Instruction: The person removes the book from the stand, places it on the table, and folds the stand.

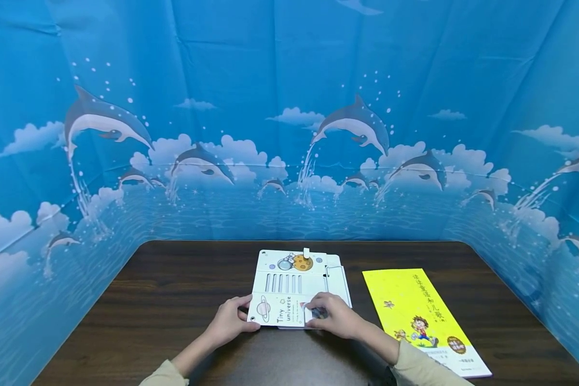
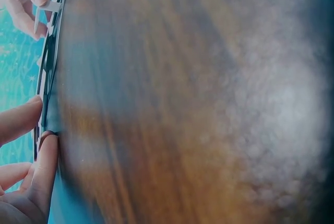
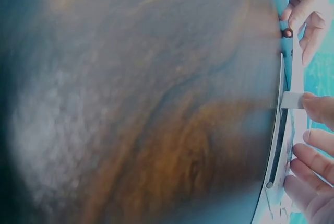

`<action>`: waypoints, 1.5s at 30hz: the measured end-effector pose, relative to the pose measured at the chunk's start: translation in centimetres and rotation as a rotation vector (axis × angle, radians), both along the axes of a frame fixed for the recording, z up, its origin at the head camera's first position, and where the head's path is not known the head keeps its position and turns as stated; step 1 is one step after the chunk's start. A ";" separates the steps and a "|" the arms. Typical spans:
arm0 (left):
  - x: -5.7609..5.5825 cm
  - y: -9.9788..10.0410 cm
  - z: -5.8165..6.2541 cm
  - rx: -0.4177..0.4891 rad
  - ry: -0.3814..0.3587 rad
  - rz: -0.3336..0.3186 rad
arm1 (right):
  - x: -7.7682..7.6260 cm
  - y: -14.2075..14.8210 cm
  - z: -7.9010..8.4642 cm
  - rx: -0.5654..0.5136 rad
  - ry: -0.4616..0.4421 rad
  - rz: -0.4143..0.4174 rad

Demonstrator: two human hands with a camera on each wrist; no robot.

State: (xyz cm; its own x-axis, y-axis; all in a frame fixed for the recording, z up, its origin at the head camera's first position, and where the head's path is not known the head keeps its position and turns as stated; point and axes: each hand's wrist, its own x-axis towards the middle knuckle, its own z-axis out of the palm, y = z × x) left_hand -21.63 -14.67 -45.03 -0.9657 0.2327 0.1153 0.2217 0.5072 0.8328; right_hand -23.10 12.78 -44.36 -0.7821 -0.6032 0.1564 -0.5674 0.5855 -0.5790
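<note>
A white folding book stand (image 1: 260, 284) with an astronaut picture and "Tiny universe" lettering is tilted at the middle of the table. My left hand (image 1: 228, 321) holds its lower left corner, thumb on the near edge and fingers at the side and beneath. At the lower edge, right of the lettering, my right hand (image 1: 336, 317) pinches a small white page clip (image 3: 292, 100), with the thumb on it. Another white clip (image 1: 306, 252) sticks up from the top edge. Both wrist views show the stand edge-on; the right fingers partly cover its lower right part.
A yellow children's book (image 1: 395, 292) lies flat on the dark wooden table (image 1: 173, 284), right of the stand and beside my right forearm. A blue dolphin-print curtain (image 1: 251, 107) surrounds the table's back and sides.
</note>
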 end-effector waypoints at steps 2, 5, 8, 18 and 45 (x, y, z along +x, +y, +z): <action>0.0 0.0 0.0 -0.001 0.004 -0.005 | -0.1 0.0 0.0 -0.004 -0.005 -0.004; 0.0 0.0 -0.1 -0.009 0.003 -0.005 | -0.3 -0.1 0.3 0.007 -0.012 0.011; 0.0 -0.1 -0.1 -0.022 0.005 -0.001 | -0.8 -0.1 1.2 0.021 -0.056 0.029; 0.0 -0.1 -0.4 -0.015 0.018 0.003 | -5.4 0.0 2.8 0.040 -0.064 -0.082; -0.3 -0.2 -0.1 -0.022 0.030 -0.016 | -12.3 -1.6 -0.3 -0.012 -0.025 -0.369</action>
State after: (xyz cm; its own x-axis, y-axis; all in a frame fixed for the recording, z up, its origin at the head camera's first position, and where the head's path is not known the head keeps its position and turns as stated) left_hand -21.90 -14.90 -45.12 -0.9580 0.2510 0.1385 0.2544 0.5215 0.8145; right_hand -35.42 11.15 -44.63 -0.9503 -0.2785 0.1395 -0.3050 0.7413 -0.5978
